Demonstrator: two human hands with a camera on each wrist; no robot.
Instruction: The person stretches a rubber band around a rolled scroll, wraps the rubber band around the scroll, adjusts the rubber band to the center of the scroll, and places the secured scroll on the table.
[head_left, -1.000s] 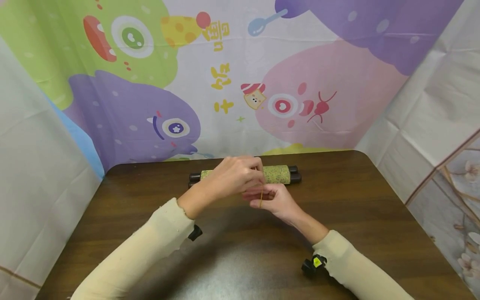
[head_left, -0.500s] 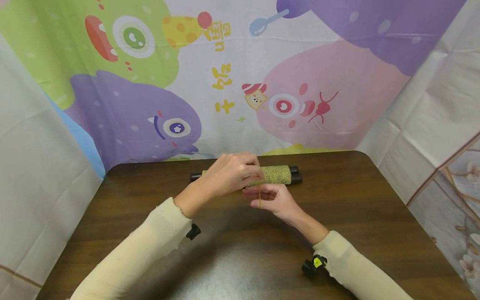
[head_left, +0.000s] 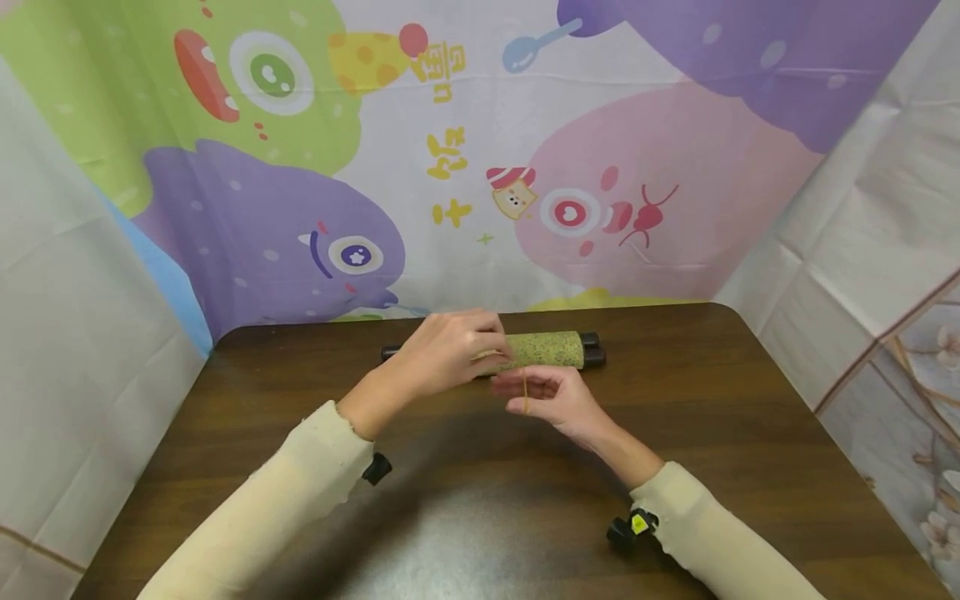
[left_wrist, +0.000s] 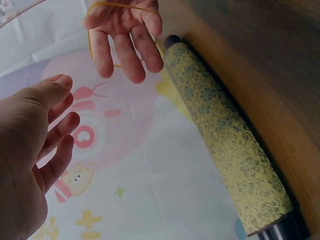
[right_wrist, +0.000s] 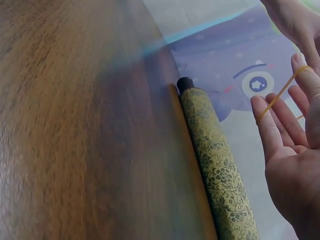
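A yellow-orange rubber band (right_wrist: 281, 94) is looped round the spread fingers and thumb of my right hand (head_left: 562, 402); it stretches across the gap between them. My left hand (head_left: 456, 352) hovers to the left of it with loosely bent fingers and nothing in them, apart from the band in the left wrist view. Just behind both hands lies a rolled scroll (head_left: 553, 350) in yellow-green patterned fabric with dark rod ends. In the head view the left hand hides part of it. The left wrist view shows its floral pattern along the roll.
The scroll lies on a dark wooden table (head_left: 480, 500) close to its back edge. A cartoon-printed curtain (head_left: 465, 275) hangs behind the table, and pale sheets (head_left: 840, 275) flank it. Black wrist cameras (head_left: 621, 533) sit at both cuffs.
My left hand has drawn away to the left from the right hand, showing more of the scroll. The rubber band stays round the right hand's fingers, which have barely moved.
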